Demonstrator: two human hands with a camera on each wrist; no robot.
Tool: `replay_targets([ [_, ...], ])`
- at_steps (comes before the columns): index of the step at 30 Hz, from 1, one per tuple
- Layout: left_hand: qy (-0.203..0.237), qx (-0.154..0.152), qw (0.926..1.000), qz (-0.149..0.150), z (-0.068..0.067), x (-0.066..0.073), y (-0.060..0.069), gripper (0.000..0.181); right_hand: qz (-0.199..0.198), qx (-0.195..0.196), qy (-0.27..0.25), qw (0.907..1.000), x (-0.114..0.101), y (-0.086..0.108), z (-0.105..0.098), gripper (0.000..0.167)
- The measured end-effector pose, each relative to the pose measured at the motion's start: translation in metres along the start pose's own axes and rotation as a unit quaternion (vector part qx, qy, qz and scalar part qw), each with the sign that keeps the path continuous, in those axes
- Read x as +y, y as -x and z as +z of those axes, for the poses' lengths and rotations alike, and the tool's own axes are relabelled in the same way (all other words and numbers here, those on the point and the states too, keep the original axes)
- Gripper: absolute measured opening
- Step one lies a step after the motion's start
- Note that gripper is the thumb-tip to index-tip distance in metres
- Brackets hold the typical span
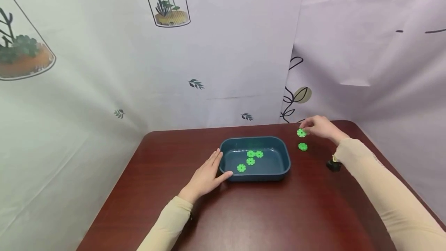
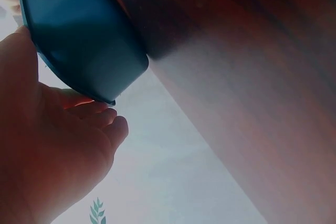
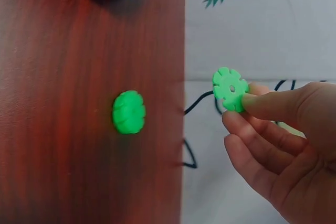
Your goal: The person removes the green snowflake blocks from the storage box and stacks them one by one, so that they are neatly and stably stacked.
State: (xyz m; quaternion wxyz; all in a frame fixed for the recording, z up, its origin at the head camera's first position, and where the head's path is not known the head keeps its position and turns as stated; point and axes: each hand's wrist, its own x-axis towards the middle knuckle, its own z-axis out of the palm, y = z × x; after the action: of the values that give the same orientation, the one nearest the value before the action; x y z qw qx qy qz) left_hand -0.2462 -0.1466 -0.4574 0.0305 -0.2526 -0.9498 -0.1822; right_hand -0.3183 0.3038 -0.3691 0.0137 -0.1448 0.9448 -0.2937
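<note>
A dark blue rectangular basin [image 1: 254, 177] stands on the table with several green notched discs [image 1: 250, 161] lying flat inside. My left hand [image 1: 205, 176] rests against the basin's left side, fingers straight and thumb at the near rim. In the left wrist view, that hand [image 2: 68, 135] touches the rim of the basin [image 2: 89, 35]. Right of the basin, my right hand [image 1: 321, 128] pinches one green notched disc [image 3: 231, 88] between thumb and fingers, above the tabletop. Below it, a small stack of green discs [image 3: 129, 112] sits on the table.
The dark red-brown table [image 1: 278, 216] reaches back to a pale cloth wall [image 1: 226, 57] printed with plants. A small black object [image 1: 333, 165] lies beneath my right wrist; its kind is unclear.
</note>
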Motion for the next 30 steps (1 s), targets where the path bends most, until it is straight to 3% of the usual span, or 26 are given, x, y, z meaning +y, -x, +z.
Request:
replay_targets([
  [10, 0.001, 0.001, 1.0, 0.003, 0.002, 0.002, -0.002, 0.095, 0.038, -0.012, -0.028, 0.9988, 0.027, 0.005, 0.018, 0.019],
  [30, -0.001, 0.0, 1.0, 0.005, 0.0, 0.001, 0.0, 0.094, 0.053, -0.031, 0.001, 0.9981, 0.039, -0.006, 0.046, 0.016],
])
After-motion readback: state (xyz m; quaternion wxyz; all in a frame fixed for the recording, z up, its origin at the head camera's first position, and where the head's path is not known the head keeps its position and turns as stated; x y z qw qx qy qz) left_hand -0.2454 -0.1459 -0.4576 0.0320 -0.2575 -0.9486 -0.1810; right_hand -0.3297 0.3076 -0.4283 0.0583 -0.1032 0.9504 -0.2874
